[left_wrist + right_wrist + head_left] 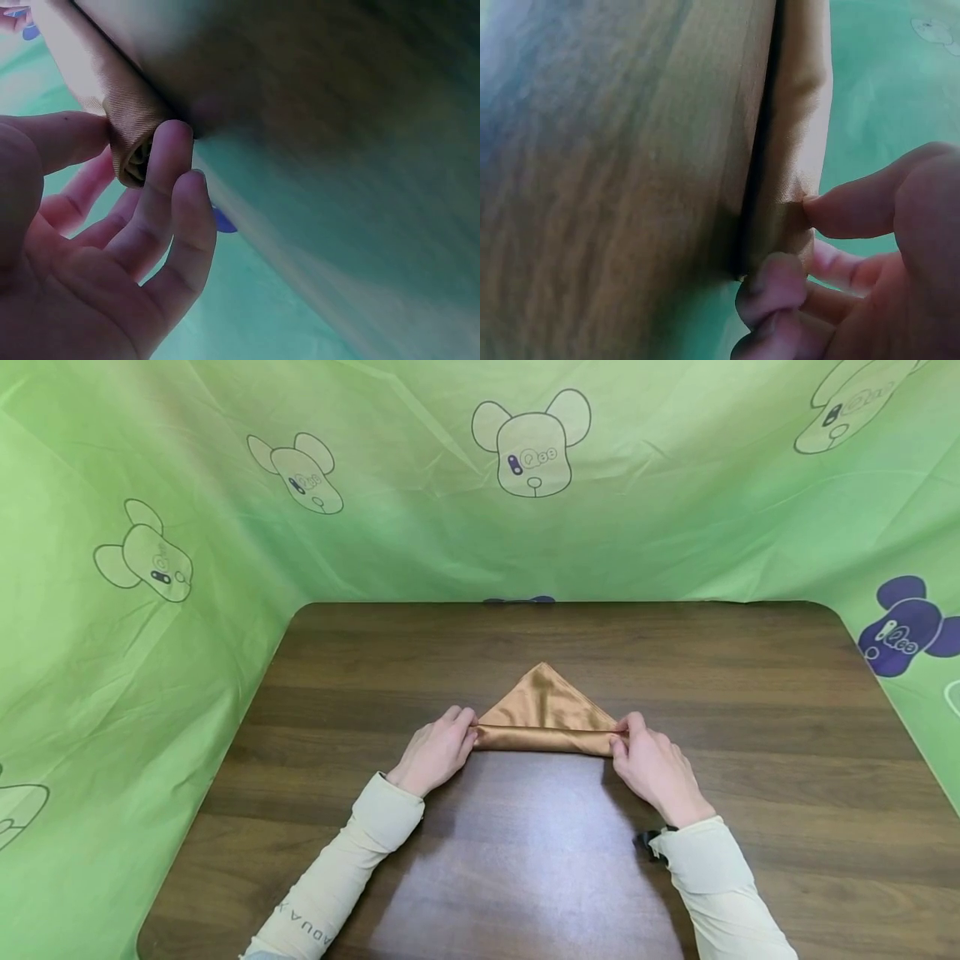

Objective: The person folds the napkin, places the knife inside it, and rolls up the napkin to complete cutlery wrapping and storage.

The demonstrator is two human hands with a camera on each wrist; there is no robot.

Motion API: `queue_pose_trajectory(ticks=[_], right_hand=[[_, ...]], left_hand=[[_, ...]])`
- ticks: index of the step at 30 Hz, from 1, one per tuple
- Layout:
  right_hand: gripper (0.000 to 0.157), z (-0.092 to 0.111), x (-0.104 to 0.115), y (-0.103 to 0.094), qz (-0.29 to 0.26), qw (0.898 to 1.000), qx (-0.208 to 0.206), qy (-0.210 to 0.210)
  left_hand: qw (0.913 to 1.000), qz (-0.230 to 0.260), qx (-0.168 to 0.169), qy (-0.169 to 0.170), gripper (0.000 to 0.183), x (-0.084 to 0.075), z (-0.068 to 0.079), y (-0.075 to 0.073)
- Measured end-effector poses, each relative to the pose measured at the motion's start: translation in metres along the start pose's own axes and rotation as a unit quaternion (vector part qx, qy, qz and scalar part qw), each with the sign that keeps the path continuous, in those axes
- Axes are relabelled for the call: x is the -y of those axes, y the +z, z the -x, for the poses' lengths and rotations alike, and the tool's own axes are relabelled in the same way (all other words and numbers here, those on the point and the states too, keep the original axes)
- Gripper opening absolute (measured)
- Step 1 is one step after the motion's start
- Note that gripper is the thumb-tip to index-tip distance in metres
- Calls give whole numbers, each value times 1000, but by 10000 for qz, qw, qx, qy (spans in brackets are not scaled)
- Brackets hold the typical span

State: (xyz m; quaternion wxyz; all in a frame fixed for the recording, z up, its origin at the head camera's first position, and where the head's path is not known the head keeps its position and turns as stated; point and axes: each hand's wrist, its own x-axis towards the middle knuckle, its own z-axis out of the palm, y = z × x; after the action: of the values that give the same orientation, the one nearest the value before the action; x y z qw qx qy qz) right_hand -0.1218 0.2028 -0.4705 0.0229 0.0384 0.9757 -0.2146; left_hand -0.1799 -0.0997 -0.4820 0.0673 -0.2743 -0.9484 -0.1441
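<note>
A shiny bronze satin cloth [543, 702] lies on the brown wooden table [525, 843], its near side rolled into a flat tube and its far part a triangle pointing away. My left hand [438, 747] pinches the left end of the roll; in the left wrist view, thumb and fingers surround the end of the cloth [135, 120], where the spiral layers show. At the opposite end, my right hand [656, 768] pinches the roll between thumb and fingers. The right wrist view shows that thumb pressing the side of the cloth [799, 112].
Green fabric [390, 527] printed with bear heads hangs behind and beside the table. Pale sleeves [386, 810] cover both forearms, and a black strap [651, 845] shows at the right wrist. The table's far edge lies beyond the cloth's tip.
</note>
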Motion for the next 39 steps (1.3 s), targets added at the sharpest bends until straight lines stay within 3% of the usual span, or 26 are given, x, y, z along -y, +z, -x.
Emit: queue_pose_trajectory(ticks=[13, 27, 39], right_hand=[[23, -1, -1, 2, -58, 9998, -166, 103], [19, -2, 0, 2, 21, 9996, -274, 76], [20, 2, 1, 3, 146, 9989, -445, -22]], left_hand=[[9997, -18, -226, 23, 5, 0, 0, 0], [10000, -56, 0, 14, 15, 1, 1, -3], [10000, 1, -64, 13, 13, 0, 1, -2]])
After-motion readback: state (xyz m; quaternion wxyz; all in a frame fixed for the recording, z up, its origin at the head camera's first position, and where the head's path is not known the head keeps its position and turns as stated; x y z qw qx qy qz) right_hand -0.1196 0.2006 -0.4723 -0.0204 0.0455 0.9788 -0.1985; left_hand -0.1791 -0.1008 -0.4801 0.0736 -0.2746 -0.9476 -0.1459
